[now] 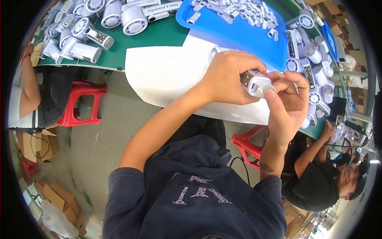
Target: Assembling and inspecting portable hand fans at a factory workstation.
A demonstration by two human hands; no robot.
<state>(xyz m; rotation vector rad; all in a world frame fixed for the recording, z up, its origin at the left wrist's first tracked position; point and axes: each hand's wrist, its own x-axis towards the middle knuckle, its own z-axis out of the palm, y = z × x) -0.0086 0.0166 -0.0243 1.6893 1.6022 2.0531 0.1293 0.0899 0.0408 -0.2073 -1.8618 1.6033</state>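
My left hand (pixel 230 77) wraps around the handle of a white handheld fan (pixel 254 82), over the front edge of the table. Its round head shows in part behind the hand. Through the handle's dark see-through side, small parts can be made out. At the end of the handle, my right hand (pixel 289 97) pinches a small whitish end piece (pixel 262 90) between thumb and fingers. The piece meets the handle's end; whether it is fixed there, I cannot tell.
A white sheet (pixel 159 73) covers part of the green table (pixel 122 47). Many white fans (pixel 133 20) lie at left and right. A blue tray (pixel 281 46) holds small white parts (pixel 238 15). Red stools (pixel 81 103) stand below; people sit on both sides.
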